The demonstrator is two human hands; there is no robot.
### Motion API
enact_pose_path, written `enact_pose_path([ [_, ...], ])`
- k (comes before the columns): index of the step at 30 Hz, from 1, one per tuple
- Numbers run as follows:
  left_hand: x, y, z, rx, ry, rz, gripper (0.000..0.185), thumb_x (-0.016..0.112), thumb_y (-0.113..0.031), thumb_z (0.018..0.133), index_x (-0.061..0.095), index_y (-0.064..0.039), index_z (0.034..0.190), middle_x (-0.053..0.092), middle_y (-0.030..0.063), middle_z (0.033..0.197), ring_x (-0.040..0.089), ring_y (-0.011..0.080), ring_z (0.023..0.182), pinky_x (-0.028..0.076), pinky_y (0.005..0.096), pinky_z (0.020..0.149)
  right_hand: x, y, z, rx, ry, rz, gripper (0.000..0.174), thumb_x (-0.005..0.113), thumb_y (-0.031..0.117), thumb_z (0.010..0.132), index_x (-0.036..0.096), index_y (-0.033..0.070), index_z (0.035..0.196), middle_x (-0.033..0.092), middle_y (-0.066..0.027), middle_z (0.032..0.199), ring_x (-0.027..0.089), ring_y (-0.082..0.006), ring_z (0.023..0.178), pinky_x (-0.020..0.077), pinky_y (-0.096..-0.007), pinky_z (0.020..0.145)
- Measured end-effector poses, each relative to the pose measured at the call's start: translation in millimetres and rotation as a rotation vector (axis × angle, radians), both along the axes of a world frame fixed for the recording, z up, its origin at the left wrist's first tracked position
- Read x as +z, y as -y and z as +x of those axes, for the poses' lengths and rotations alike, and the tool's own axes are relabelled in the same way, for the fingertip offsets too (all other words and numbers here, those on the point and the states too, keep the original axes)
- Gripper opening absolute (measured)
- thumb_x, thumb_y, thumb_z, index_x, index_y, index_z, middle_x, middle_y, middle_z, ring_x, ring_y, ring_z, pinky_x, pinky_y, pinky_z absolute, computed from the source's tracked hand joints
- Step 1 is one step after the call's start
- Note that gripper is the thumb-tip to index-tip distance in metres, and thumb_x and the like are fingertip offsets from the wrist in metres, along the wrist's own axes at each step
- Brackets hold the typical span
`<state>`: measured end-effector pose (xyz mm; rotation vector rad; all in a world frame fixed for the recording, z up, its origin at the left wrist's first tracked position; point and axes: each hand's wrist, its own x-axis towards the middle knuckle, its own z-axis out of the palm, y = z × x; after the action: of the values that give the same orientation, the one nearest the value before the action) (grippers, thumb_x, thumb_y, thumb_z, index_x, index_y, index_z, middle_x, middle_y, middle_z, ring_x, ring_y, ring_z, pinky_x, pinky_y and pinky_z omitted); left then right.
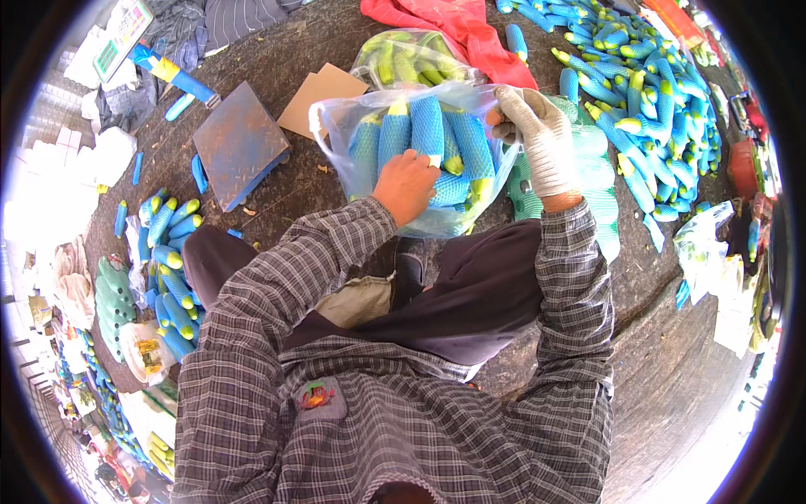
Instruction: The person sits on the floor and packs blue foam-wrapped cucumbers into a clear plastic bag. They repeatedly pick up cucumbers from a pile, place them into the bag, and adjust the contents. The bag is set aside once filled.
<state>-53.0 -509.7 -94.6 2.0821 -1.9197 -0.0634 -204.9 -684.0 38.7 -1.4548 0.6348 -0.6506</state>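
A clear plastic bag [337, 142] stands wide at the mouth before me, filled with long green vegetables in blue foam-net sleeves [472, 145]. My bare left hand [408, 186] reaches over its near side, fingers curled on the lower end of a sleeved vegetable [427, 126] near the bag's middle. At the right of the mouth, my right hand [535, 135], in a whitish glove with dark fingertips, pinches the bag's rim. A white loop handle [317, 129] hangs free on the left. Part of the bag's contents is hidden behind my left hand.
A platform scale [242, 142] and cardboard pieces [315, 101] lie to the left. Beyond is a bag of unsleeved green vegetables [406, 57] beside red cloth [466, 31]. Sleeved vegetables form a large heap [655, 107] at right and a smaller pile [173, 271] at left.
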Motion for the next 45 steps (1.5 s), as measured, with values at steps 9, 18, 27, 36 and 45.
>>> enact_pose_path([
  [9,65.5,-104.4,-14.9,-0.063,-0.144,-0.414,0.029,0.074,-0.005,0.085,0.076,-0.010,0.113,0.070,0.0035,0.107,0.065,0.0255,0.110,0.050,0.0430,0.096,0.2,-5.3,-10.0,0.145,-0.157,-0.077,0.035,0.071,0.032,0.104,0.076,0.000,0.116,0.075,-0.0041,0.096,0.070,-0.0109,0.086,0.0550,-0.0264,0.084],
  [18,51.4,-279.2,24.9,0.404,-0.205,-0.323,0.025,0.078,-0.003,0.087,0.079,-0.009,0.111,0.075,0.0069,0.105,0.068,0.0288,0.107,0.050,0.0419,0.096,-3.0,-32.3,36.4,0.265,-0.391,-0.239,0.048,0.078,0.044,0.097,0.075,-0.002,0.108,0.074,-0.0064,0.093,0.068,-0.0139,0.086,0.0554,-0.0281,0.082],
  [27,96.3,-369.1,92.1,0.536,-0.134,-0.474,0.024,0.077,-0.005,0.087,0.080,-0.009,0.111,0.075,0.0087,0.101,0.068,0.0301,0.101,0.051,0.0417,0.092,6.4,-67.0,94.7,0.266,-0.721,-0.062,0.093,0.059,0.095,0.081,0.072,0.014,0.125,0.075,0.0005,0.100,0.067,-0.0162,0.099,0.0383,-0.0512,0.105],
  [36,84.2,-340.0,179.5,0.551,-0.319,-0.312,0.025,0.075,-0.015,0.092,0.079,-0.006,0.115,0.079,0.0087,0.105,0.073,0.0283,0.100,0.056,0.0395,0.090,-38.2,-88.0,144.5,-0.048,-0.593,-0.105,0.037,0.077,0.032,0.084,0.078,0.002,0.105,0.073,-0.0053,0.085,0.067,-0.0174,0.078,0.0498,-0.0343,0.074],
  [45,-106.5,-226.4,137.7,0.568,-0.950,0.028,0.080,0.085,-0.043,0.086,0.059,0.000,0.148,0.075,0.0222,0.118,0.074,0.0289,0.102,0.059,0.0423,0.089,-22.9,-52.8,139.9,-0.312,-0.174,0.252,0.028,0.074,0.032,0.102,0.059,0.014,0.087,0.035,0.0083,0.056,0.031,-0.0100,0.045,0.0388,-0.0324,0.050],
])
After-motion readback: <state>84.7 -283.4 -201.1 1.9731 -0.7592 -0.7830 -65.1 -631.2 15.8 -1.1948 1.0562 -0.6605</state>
